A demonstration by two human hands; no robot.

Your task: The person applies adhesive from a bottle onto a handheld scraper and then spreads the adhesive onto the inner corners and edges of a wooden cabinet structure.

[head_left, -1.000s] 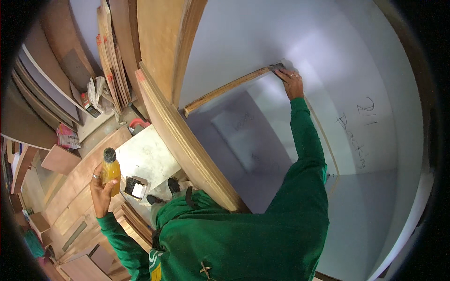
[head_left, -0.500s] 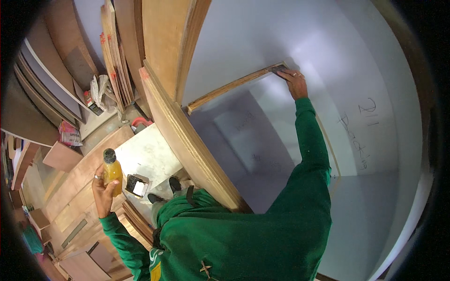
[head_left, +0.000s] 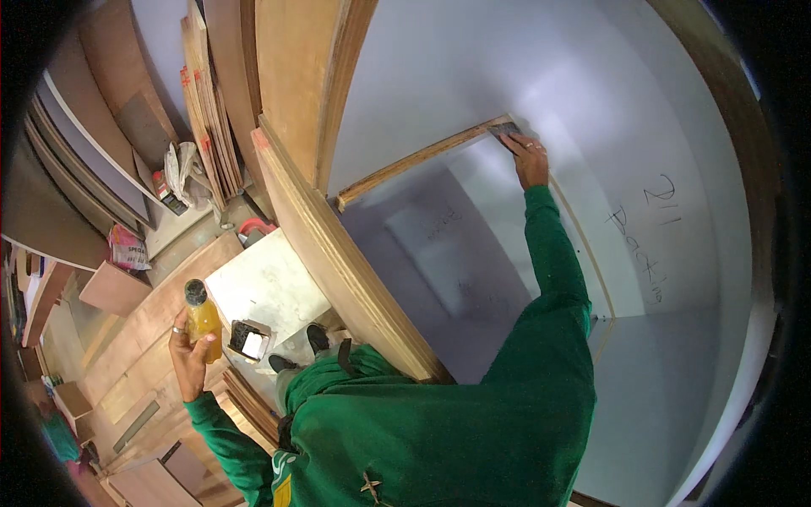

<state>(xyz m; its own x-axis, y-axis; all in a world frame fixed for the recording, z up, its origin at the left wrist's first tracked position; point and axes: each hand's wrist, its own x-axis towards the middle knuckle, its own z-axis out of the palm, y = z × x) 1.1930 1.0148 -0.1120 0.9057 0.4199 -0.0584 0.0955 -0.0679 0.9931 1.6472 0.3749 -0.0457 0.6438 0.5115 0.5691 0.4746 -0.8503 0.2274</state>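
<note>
My left hand [head_left: 193, 351] is wrapped round a clear bottle [head_left: 204, 325] of yellow-orange liquid with a black cap, held upright at the left. My right arm reaches into a pale-lined wooden cabinet [head_left: 405, 63]. There my right hand [head_left: 530, 159] presses a small flat dark grey piece, which looks like sandpaper [head_left: 504, 129], onto the end of a shelf's bare wooden front edge [head_left: 422, 155]. The fingers are stretched forward over this piece. Below the edge, the shelf's pale surface [head_left: 439, 237] carries faint handwriting.
A thick wooden cabinet edge [head_left: 338, 270] stands between my body and the shelf. To the left are a white board [head_left: 270, 275], a small black open box [head_left: 250, 340], leaning panels [head_left: 110, 101] and wood strips [head_left: 203, 110]. Someone in green [head_left: 59, 435] is at the far lower left.
My right hand has shifted slightly left and down along with the dark piece, its fingers now straighter. The bottle in my left hand has dropped a little.
</note>
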